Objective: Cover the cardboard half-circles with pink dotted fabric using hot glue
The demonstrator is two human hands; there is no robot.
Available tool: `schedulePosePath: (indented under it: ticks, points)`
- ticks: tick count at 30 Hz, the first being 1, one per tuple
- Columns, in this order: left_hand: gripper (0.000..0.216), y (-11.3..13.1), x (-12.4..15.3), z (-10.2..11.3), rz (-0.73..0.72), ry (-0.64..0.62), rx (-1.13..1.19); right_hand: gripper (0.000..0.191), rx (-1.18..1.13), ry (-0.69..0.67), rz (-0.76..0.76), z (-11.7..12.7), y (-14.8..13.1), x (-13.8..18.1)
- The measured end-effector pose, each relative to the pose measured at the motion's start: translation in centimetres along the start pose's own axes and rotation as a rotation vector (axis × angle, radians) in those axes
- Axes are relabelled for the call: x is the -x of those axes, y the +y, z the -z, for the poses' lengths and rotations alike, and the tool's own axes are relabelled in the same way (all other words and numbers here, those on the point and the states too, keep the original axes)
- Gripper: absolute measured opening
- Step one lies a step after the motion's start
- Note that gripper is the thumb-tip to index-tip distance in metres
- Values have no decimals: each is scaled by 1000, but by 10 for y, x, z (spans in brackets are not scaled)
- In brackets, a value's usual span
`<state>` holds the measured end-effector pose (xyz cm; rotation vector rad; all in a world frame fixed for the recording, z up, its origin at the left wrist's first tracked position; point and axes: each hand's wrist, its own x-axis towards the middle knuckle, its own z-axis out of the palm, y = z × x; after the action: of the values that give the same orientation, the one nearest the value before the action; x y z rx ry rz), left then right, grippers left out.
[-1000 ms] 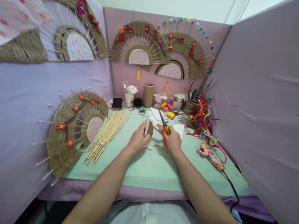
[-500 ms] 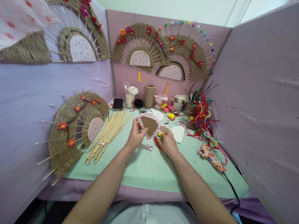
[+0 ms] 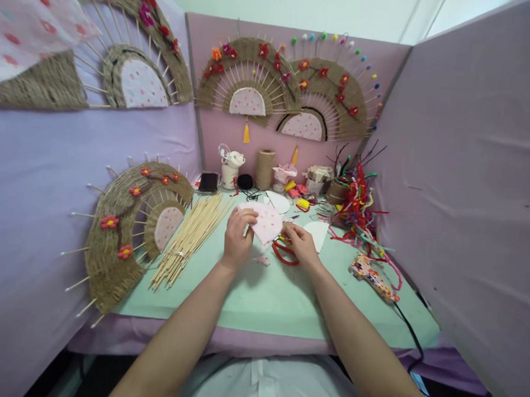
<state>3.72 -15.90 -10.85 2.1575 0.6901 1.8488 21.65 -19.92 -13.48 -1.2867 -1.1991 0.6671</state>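
Observation:
My left hand [image 3: 239,235] grips a fabric-covered cardboard piece [image 3: 268,223] by its left side. The piece is a rounded wedge, its white face with pink-red dots turned toward me. With fingers pinched together, my right hand [image 3: 300,243] is at the right edge of that piece. Just below the right fingers are scissors [image 3: 286,260] with red and yellow handles, blades mostly hidden. A small fabric scrap [image 3: 263,260] lies on the table under the piece. White half-round cards lie behind [image 3: 278,202] and to the right [image 3: 317,234].
Left of my hands lies a bundle of thin wooden sticks [image 3: 192,239]. At right, a flower-patterned glue gun [image 3: 373,278] trails a black cord. Pipe cleaners [image 3: 357,206], a twine spool [image 3: 265,170] and a phone [image 3: 209,182] stand or lie behind. Twine fans [image 3: 134,233] lean on the partitions.
The cardboard piece has been turned from its brown side to its dotted fabric side. My right hand has left the scissors and moved to the piece's right edge.

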Motion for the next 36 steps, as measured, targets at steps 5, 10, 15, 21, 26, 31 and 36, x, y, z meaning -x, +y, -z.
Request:
schedulePosePath:
  ticks: [5,10,15,21,26,31,36]
  points:
    - [17,1,0,0,-80,2,-121,37,-245,-98,-100,-2,-4,2]
    - [18,3,1,1,-79,8,-183,36,-414,-150,-159,-3,-1,2]
    - [19,5,2,-1,-81,-29,-225,34,-536,-185,-230,-5,-5,3]
    - [16,8,4,-4,-113,-115,-189,37,-584,-178,-297,-5,-10,5]
    - [18,6,5,-4,-104,-126,-165,38,-495,-101,-211,-4,-6,5]
    - [19,4,5,-6,-112,-151,-57,41,-414,-126,-158,-4,-4,6]
    - [20,2,6,-7,-119,-169,14,37,-519,-141,-107,-5,-6,7]
